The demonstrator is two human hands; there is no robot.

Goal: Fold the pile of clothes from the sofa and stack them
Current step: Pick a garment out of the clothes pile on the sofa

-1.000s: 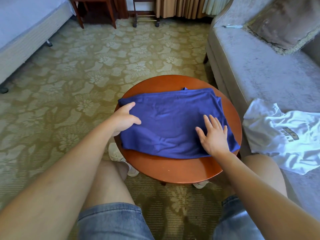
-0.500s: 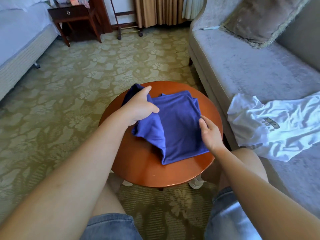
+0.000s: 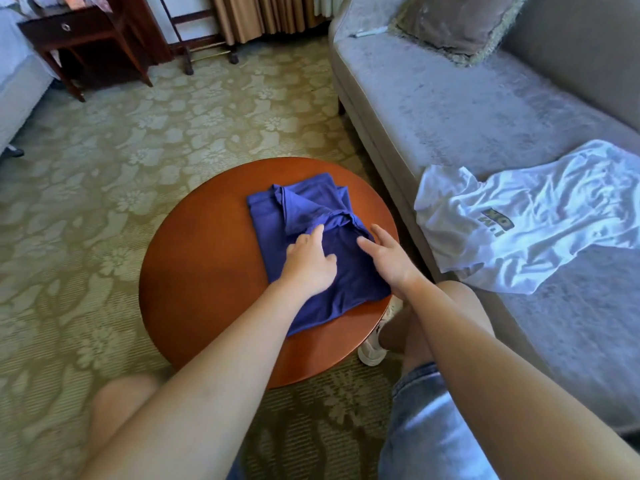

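A blue garment (image 3: pixel 301 209) lies folded into a narrow strip on the right half of the round wooden table (image 3: pixel 207 271). My left hand (image 3: pixel 310 259) rests flat on its middle, the index finger stretched toward a bunched fold. Beside it my right hand (image 3: pixel 388 256) lies with straight fingers on the garment's right edge. A crumpled white T-shirt (image 3: pixel 533 216) with dark print is spread on the grey sofa (image 3: pixel 450 109) to the right.
A brown cushion (image 3: pixel 457 19) sits at the sofa's far end. A dark nightstand (image 3: pixel 79 36) and a bed edge (image 3: pixel 14 84) stand at the far left. Patterned carpet (image 3: pixel 104 168) surrounds the table. My knees are under the table's near edge.
My left hand carried the garment's left side over onto the right side, halving its width, and let go. Both hands now lie flat on the folded cloth.
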